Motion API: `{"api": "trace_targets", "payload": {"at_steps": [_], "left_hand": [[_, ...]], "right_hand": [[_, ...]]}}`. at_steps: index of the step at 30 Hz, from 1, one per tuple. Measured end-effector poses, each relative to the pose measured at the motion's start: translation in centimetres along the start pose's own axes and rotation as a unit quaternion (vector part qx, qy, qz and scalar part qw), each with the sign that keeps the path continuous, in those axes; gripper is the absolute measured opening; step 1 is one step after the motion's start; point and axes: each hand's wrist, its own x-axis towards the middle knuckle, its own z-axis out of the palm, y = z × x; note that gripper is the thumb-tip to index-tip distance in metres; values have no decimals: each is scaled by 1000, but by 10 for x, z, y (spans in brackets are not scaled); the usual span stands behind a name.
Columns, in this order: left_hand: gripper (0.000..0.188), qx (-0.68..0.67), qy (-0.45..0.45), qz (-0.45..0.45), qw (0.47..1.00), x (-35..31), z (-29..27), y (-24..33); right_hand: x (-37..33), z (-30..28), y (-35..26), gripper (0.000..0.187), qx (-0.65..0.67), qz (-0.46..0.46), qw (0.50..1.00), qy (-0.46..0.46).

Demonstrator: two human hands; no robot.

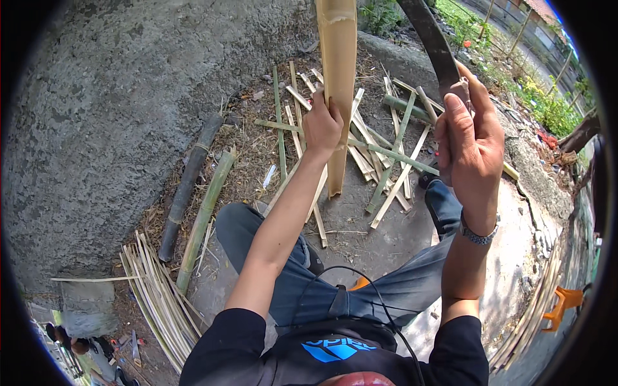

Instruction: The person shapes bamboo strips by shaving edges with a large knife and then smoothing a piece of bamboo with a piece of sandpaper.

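Observation:
A long piece of split bamboo (338, 58) stands roughly upright in front of me, its pale inner face showing. My left hand (323, 127) is closed round its left edge, about midway along. Raised to the right, my right hand (473, 138) wraps the handle of a machete (432, 38), whose dark, slightly curved blade points up and away and leaves the view at the top. The blade is apart from the bamboo. Beyond and below the bamboo, several cut bamboo strips (386, 204) lie crisscrossed on the ground.
Two bamboo poles, one dark (187, 183) and one green (209, 215), lie by the rough grey wall (116, 116) at left. A bundle of thin strips (158, 299) is at lower left. An orange stool (564, 307) is at far right. Another person (96, 357) shows at lower left.

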Motion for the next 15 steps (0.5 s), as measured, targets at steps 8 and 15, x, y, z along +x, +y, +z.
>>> {"api": "trace_targets", "payload": {"at_steps": [8, 15], "left_hand": [[24, 28, 8, -30, 999, -5, 8, 22], [27, 48, -14, -50, 998, -5, 4, 27]], "right_hand": [[3, 3, -5, 42, -101, 11, 995, -7], [3, 2, -5, 42, -102, 24, 994, 11]]}}
